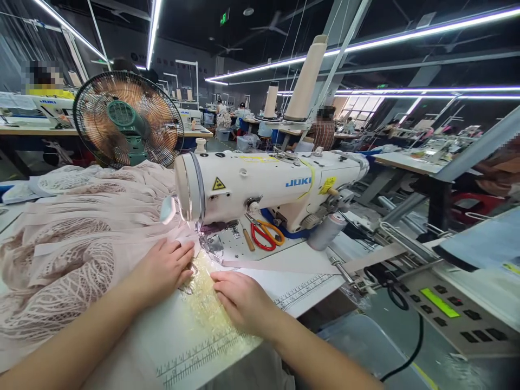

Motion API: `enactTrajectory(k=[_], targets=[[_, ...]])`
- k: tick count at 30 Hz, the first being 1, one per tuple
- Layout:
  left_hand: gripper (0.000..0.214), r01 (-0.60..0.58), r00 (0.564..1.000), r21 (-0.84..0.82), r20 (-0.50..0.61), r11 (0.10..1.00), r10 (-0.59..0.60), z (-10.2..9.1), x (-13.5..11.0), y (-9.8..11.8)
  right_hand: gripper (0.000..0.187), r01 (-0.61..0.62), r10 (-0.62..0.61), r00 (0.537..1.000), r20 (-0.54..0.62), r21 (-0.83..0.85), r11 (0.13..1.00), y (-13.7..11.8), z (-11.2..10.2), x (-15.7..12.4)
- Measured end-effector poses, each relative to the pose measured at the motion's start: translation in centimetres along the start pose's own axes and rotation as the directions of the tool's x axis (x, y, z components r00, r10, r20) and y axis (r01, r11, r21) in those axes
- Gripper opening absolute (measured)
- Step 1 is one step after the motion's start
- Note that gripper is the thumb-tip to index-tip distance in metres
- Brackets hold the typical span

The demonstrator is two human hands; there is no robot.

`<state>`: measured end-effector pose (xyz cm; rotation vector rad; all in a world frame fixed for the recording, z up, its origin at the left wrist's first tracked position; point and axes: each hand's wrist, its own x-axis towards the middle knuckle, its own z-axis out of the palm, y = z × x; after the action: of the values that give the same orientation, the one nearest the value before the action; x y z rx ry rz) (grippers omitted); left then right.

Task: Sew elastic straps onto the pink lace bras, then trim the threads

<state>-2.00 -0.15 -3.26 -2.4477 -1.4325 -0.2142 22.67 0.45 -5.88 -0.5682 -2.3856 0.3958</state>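
A white JUKI sewing machine (264, 187) stands in front of me, its lit needle area partly hidden by the machine head. My left hand (168, 265) presses pale pink fabric (122, 246) just left of the needle, its fingers bent over the edge. To the right of it, my right hand (244, 303) has its fingers together at a thin, yellow-lit lace piece (207, 287). A narrow pale band (280, 266) runs from the right towards the needle. Gathered lace cloth (69, 265) is heaped on the left.
Red-and-orange-handled scissors (266, 235) and a wooden-handled tool (248, 240) lie under the machine arm. A grey thread cone (328, 232) is beside the machine. A large fan (128, 119) stands behind the cloth, and a control panel (459, 314) is at right.
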Motion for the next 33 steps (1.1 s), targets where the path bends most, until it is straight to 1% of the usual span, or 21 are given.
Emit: enactTrajectory(k=[5,8,10,13,14,16,18,19,20,21,22,23,24,25,27,28,29,30,31,32,33], targets=[[0.038,0.015,0.999,0.085,0.038,0.996,-0.018,-0.2,0.1,-0.4,0.021,-0.003,0.003,1.000,-0.023,0.001,1.000,0.1,0.2,0.2],[0.037,0.057,0.996,0.129,0.066,0.990,-0.066,-0.7,-0.6,0.4,0.020,-0.004,0.004,1.000,-0.017,0.005,1.000,0.3,0.3,0.4],[0.037,0.096,0.992,0.149,0.073,0.984,-0.108,-1.3,-1.8,1.3,0.019,-0.004,0.004,0.999,-0.036,0.013,1.000,0.4,0.0,0.5],[0.037,0.138,0.985,0.177,0.078,0.974,-0.154,-2.3,-5.3,2.7,0.019,0.021,-0.018,0.995,-0.095,0.035,0.999,-0.4,-0.6,0.2],[0.038,0.143,0.984,0.192,0.077,0.971,-0.160,-2.7,-6.9,3.0,0.019,0.036,-0.028,0.992,-0.123,0.067,0.997,-1.1,-0.6,-0.1],[0.039,0.163,0.983,0.226,0.051,0.960,-0.179,-3.5,-10.7,3.3,0.021,0.081,-0.048,0.984,-0.173,0.187,0.979,-3.2,0.0,-0.8],[0.042,0.254,0.965,0.267,-0.005,0.930,-0.262,-4.4,-14.4,3.3,0.020,0.142,-0.083,0.979,-0.188,0.324,0.935,-6.0,1.6,-1.6],[0.044,0.323,0.944,0.287,-0.027,0.902,-0.329,-4.8,-16.1,3.3,0.020,0.176,-0.121,0.977,-0.173,0.351,0.920,-7.5,2.8,-2.0],[0.045,0.394,0.915,0.303,-0.038,0.868,-0.402,-5.2,-17.5,3.2,0.023,0.223,-0.180,0.971,-0.155,0.335,0.915,-8.9,4.1,-2.3],[0.046,0.459,0.881,0.312,-0.039,0.832,-0.471,-5.6,-18.6,3.2,0.034,0.287,-0.261,0.957,-0.127,0.280,0.916,-10.3,5.4,-2.5],[0.046,0.507,0.850,0.315,-0.028,0.802,-0.526,-6.0,-19.3,3.2,0.045,0.325,-0.319,0.946,-0.066,0.221,0.919,-11.5,6.8,-2.7],[0.045,0.538,0.826,0.314,-0.009,0.783,-0.564,-6.4,-19.6,3.2,0.054,0.358,-0.362,0.932,-0.005,0.159,0.920,-12.5,8.0,-2.7],[0.044,0.556,0.809,0.311,0.012,0.771,-0.588,-6.8,-19.5,3.2,0.056,0.372,-0.377,0.925,0.044,0.097,0.923,-13.3,9.0,-2.7],[0.043,0.561,0.800,0.306,0.037,0.769,-0.599,-7.3,-19.2,3.3,0.052,0.362,-0.364,0.929,0.073,0.039,0.931,-13.8,9.8,-2.6],[0.038,0.564,0.787,0.270,0.111,0.780,-0.607,-8.7,-17.9,3.6,0.031,0.313,-0.310,0.948,0.070,-0.049,0.948,-14.2,10.3,-2.4],[0.036,0.582,0.770,0.232,0.153,0.780,-0.620,-9.6,-17.1,3.7,0.019,0.281,-0.276,0.959,0.071,-0.070,0.957,-14.0,10.0,-2.3],[0.035,0.617,0.744,0.177,0.184,0.766,-0.642,-10.5,-16.4,3.8,0.010,0.253,-0.246,0.965,0.092,-0.063,0.965,-13.5,9.4,-2.2],[0.036,0.666,0.715,0.106,0.193,0.739,-0.672,-11.6,-15.6,3.7,0.006,0.222,-0.218,0.967,0.130,-0.021,0.975,-13.0,8.4,-2.1],[0.036,0.715,0.684,0.015,0.192,0.699,-0.704,-12.7,-14.9,3.5,0.005,0.185,-0.192,0.967,0.169,0.060,0.981,-12.3,7.1,-2.0],[0.036,0.755,0.653,-0.098,0.192,0.648,-0.732,-13.7,-14.3,3.2,0.008,0.133,-0.168,0.964,0.205,0.175,0.976,-11.6,5.5,-2.0],[0.037,0.778,0.626,-0.227,0.204,0.586,-0.752,-14.7,-13.6,2.7,0.012,0.056,-0.134,0.964,0.231,0.316,0.947,-10.9,3.8,-1.9]])
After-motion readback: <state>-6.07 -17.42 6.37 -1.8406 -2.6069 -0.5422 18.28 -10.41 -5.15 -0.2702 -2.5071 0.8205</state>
